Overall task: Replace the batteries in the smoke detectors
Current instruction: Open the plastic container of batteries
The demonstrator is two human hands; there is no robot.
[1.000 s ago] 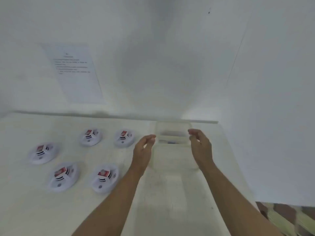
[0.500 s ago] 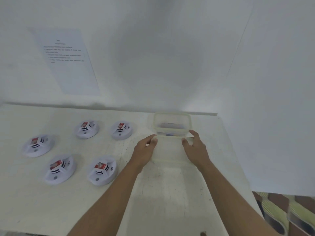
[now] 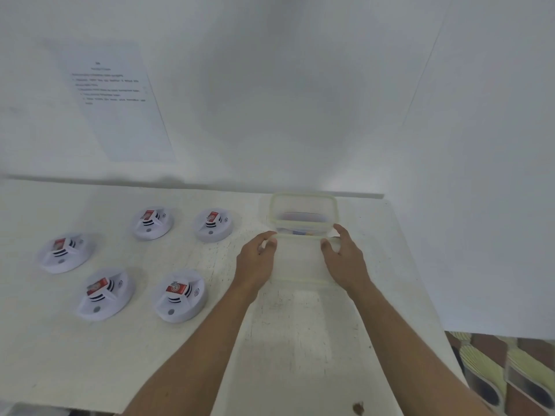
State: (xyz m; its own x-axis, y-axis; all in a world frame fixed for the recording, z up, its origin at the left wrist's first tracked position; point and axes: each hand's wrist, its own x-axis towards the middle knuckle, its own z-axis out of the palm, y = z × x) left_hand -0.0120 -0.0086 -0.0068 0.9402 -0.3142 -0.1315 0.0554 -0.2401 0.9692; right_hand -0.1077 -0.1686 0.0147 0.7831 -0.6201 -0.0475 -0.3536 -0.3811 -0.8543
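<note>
Five smoke detectors lie face-up on the white counter [image 3: 90, 370], left of the hands: two at the back [image 3: 152, 222] [image 3: 213, 225], one far left [image 3: 64, 253], and two nearer the person [image 3: 105, 293] [image 3: 179, 295]. Each is a white round disc with a red-and-white block sitting in its top, probably a battery, though the print is too blurred to read.

At the back right of the counter stands a clear plastic box [image 3: 302, 205], open at the top, with some coloured items inside that are too blurred to name. Just in front of it lies a clear flat lid [image 3: 298, 262], its far edge touching or just beside the box.

The left hand [image 3: 256, 258] grips the lid's left far corner, fingers curled over the edge. The right hand [image 3: 345, 256] holds the lid's right side, thumb on top and fingers partly spread around the far corner. Whether the lid rests fully on the counter cannot be told.

A printed sheet of paper [image 3: 120, 103] is fixed to the wall behind the detectors.
</note>
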